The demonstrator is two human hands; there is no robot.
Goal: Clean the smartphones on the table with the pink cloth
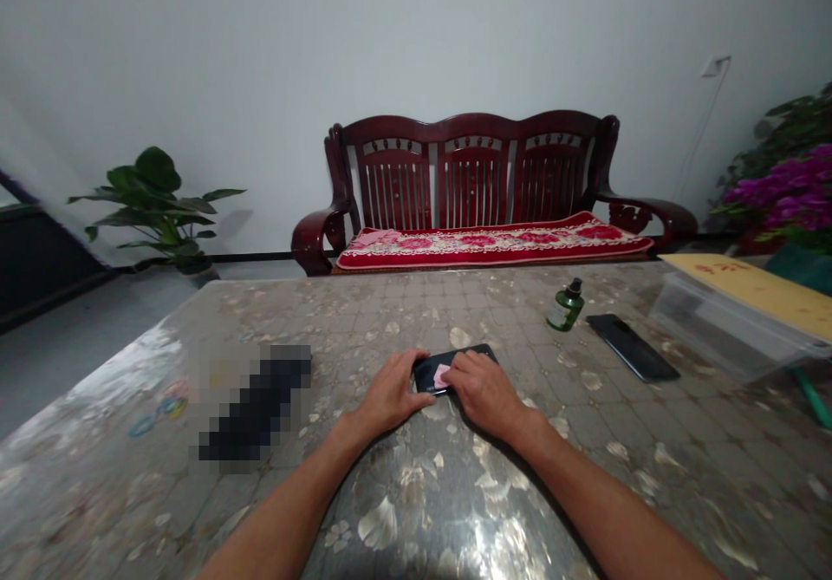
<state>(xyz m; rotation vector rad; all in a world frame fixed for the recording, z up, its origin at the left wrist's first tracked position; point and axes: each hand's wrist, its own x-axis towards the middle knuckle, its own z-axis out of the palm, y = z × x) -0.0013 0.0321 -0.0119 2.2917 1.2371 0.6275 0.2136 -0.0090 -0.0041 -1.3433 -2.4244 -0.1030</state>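
Observation:
A black phone (pixel 425 372) lies flat on the table (pixel 416 476) in front of me. My left hand (pixel 390 392) rests against its left end, thumb pressed along the near edge, holding it still. My right hand (pixel 481 389) lies over the phone's right part, fingers pressed on a small pink cloth or pad (pixel 442 375) on the screen. Most of the phone's right half is hidden under that hand.
A second black phone (pixel 633 347) and a small green bottle (pixel 565 305) lie to the right. A clear plastic box with a yellow envelope (pixel 747 303) stands at the far right. A blurred dark patch (pixel 256 407) sits left. Behind: a wooden bench (pixel 474 190), plants.

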